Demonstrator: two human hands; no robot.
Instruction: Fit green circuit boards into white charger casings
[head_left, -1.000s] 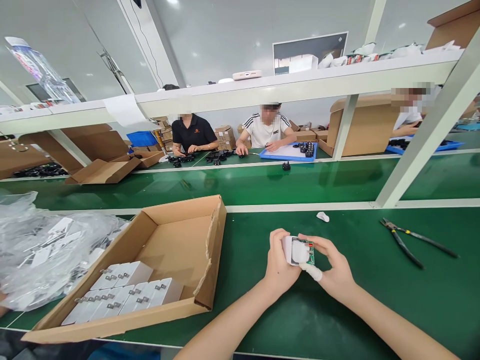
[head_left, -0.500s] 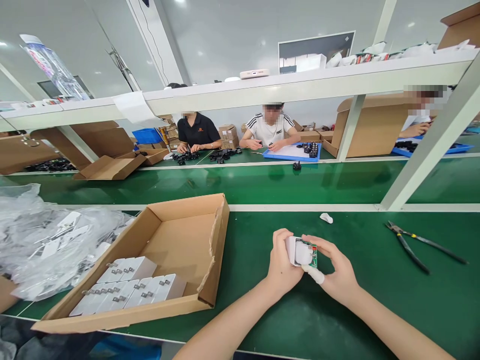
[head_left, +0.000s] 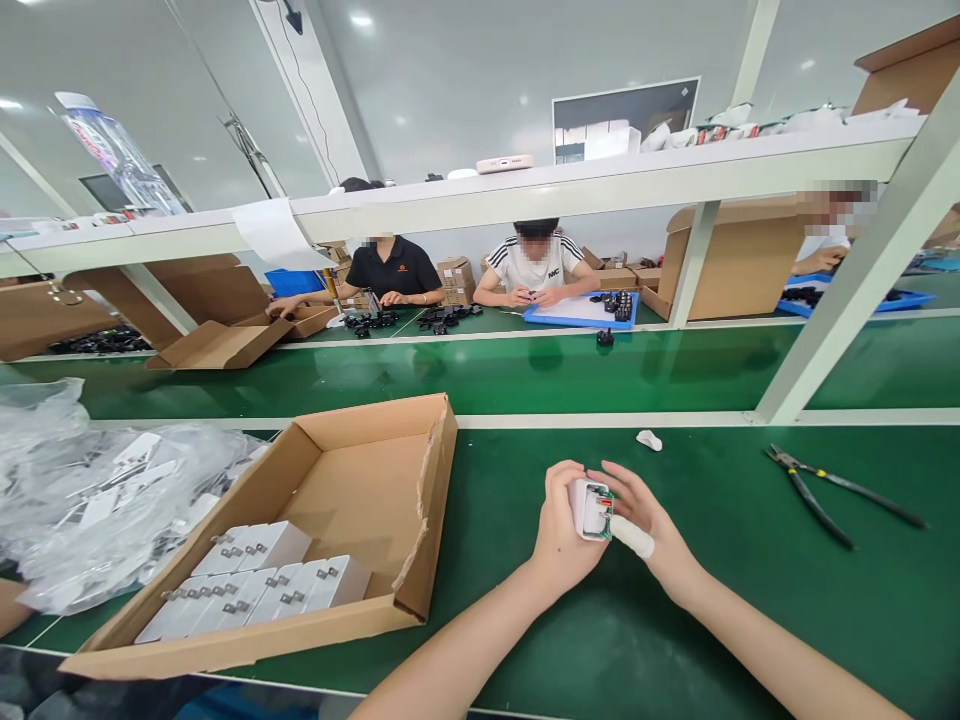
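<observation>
Both my hands hold one small white charger shell (head_left: 586,507) just above the green bench. My left hand (head_left: 561,530) wraps its left side. My right hand (head_left: 645,530), its thumb in a white finger cot, presses a green circuit board (head_left: 604,504) into the shell's open side. To the left stands an open cardboard box (head_left: 420,560) with several finished white chargers (head_left: 259,583) laid in rows at its near end.
A clear plastic bag of white parts (head_left: 97,495) lies at far left. Long-nose pliers (head_left: 821,488) rest on the bench to the right, and a small white piece (head_left: 649,439) lies ahead. A white rail and slanted post (head_left: 840,290) border the conveyor, with seated people working beyond.
The circuit board has sunk further into the shell, so less green shows. My right fingers have shifted over its end. The view has tilted slightly.
</observation>
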